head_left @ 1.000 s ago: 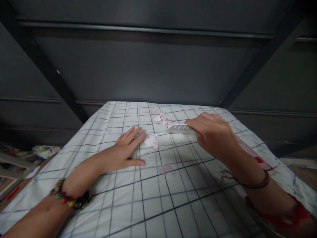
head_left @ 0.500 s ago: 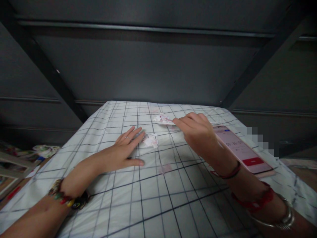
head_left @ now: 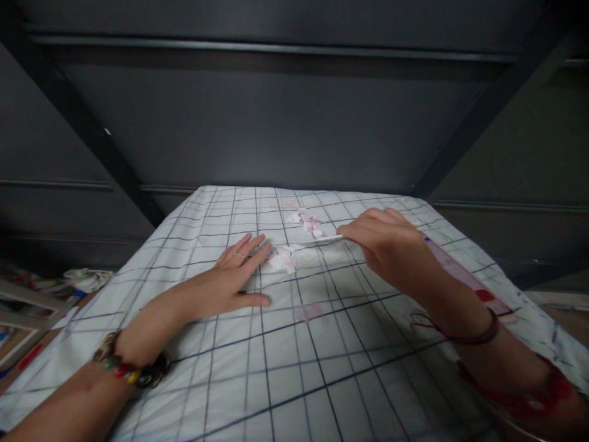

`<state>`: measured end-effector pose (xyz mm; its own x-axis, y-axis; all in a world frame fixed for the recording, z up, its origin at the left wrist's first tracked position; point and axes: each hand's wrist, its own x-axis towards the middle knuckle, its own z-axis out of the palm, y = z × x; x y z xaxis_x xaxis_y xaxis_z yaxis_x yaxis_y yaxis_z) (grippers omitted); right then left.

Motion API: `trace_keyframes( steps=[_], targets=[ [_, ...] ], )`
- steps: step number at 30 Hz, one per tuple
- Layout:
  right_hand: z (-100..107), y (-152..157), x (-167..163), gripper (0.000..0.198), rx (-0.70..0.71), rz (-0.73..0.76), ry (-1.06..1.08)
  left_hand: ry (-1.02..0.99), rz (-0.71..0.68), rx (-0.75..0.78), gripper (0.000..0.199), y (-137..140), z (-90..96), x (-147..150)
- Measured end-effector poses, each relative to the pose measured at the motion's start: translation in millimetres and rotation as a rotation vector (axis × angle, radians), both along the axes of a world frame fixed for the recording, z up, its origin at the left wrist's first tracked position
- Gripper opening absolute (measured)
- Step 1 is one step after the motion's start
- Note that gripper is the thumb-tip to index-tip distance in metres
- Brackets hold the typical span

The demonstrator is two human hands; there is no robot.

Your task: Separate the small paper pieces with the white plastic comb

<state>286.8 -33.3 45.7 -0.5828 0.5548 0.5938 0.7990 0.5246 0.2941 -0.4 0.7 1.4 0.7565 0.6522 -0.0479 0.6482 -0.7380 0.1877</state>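
Observation:
My left hand (head_left: 237, 273) lies flat on the checked cloth (head_left: 257, 380), fingers spread, a ring on one finger. By its index fingertip is a small heap of white and pink paper scraps (head_left: 282, 260). My right hand (head_left: 391, 239) pinches one end of a thin white flat piece (head_left: 317, 239), seen nearly edge-on; whether it is paper or card I cannot tell. The piece reaches leftward just above the cloth, towards the near heap. Right behind it lies a second pile of torn pink-and-white scraps (head_left: 307, 220).
A phone (head_left: 460, 270) lies on the right side of the cloth, partly covered by my right forearm. Faint pink patches (head_left: 310, 312) show on the cloth. A dark panel (head_left: 276, 123) rises behind the far edge. A pale frame (head_left: 23, 307) stands at lower left.
My right hand has moved right and slightly nearer with the white piece, whose left end is now beside the near heap. The far scraps show more fully. My left hand has hardly moved.

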Motion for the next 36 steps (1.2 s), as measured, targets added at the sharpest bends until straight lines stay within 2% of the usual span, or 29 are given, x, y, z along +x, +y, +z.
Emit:
trace_keyframes(
  steps=[2, 5, 7, 12, 17, 21, 27, 32, 36],
  targets=[
    [3.8, -3.6, 5.6, 0.029, -0.041, 0.053, 0.062, -0.001, -0.008, 0.008, 0.091, -0.2, 0.6, 0.6],
    [7.3, -6.3, 9.3, 0.026, 0.006, 0.090, 0.141, -0.009, -0.012, 0.009, 0.090, -0.7, 1.8, 1.7],
    [6.3, -5.6, 7.8, 0.026, 0.023, 0.061, 0.120, -0.014, -0.006, 0.005, 0.089, -0.9, 2.5, 2.1],
    [4.0, -4.9, 3.5, 0.030, -0.038, 0.030, 0.058, -0.022, 0.001, -0.002, 0.087, -1.0, 3.1, 1.6],
    [4.4, -5.1, 0.0, 0.030, 0.038, 0.039, 0.115, -0.034, -0.009, -0.006, 0.087, -0.7, 2.4, 1.1],
    [5.3, -4.5, -1.1, 0.033, -0.032, 0.047, 0.026, -0.037, -0.014, 0.005, 0.087, -0.1, 1.6, 0.7],
    [10.3, -7.0, 4.6, 0.030, 0.072, 0.052, 0.060, -0.032, -0.015, 0.012, 0.088, -0.8, 1.5, 0.8],
    [10.1, -7.3, 5.7, 0.031, -0.022, 0.042, 0.023, -0.026, -0.011, 0.020, 0.087, -0.4, 1.5, 1.1],
    [10.8, -7.6, 5.3, 0.031, 0.056, 0.053, 0.066, -0.003, 0.001, 0.007, 0.091, -0.9, 2.6, 1.7]
  ],
)
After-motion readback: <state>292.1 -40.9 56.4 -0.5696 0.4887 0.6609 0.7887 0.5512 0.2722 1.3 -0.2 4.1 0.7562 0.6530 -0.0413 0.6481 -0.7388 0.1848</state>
